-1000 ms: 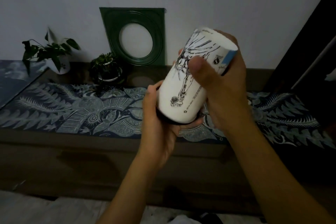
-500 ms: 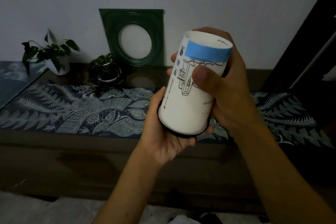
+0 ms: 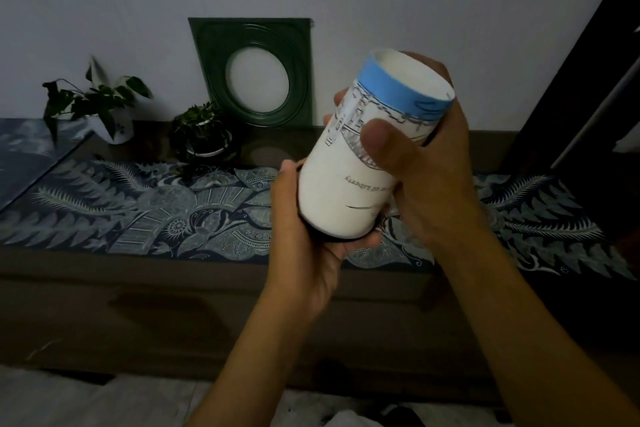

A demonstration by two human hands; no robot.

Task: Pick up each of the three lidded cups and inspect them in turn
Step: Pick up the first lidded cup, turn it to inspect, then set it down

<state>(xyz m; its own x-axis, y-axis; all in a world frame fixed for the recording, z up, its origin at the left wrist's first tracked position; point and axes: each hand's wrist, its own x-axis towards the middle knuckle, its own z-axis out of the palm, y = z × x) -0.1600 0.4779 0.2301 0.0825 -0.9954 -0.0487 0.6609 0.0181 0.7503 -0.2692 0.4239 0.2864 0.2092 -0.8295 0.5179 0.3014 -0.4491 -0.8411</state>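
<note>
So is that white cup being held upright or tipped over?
Tipped, nearly upside down: the cup leans, its blue-banded base up and right in the right hand, its dark lidded end in the left hand.

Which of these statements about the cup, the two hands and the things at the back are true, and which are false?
1. Both hands hold the white cup. True.
2. The cup stands on the patterned cloth. False: it is held in the air, tilted.
3. The right hand has its thumb on the cup's side. True.
4. The green frame lies flat. False: it leans on the wall.
5. The left hand holds the cup's lower end. True.
</note>
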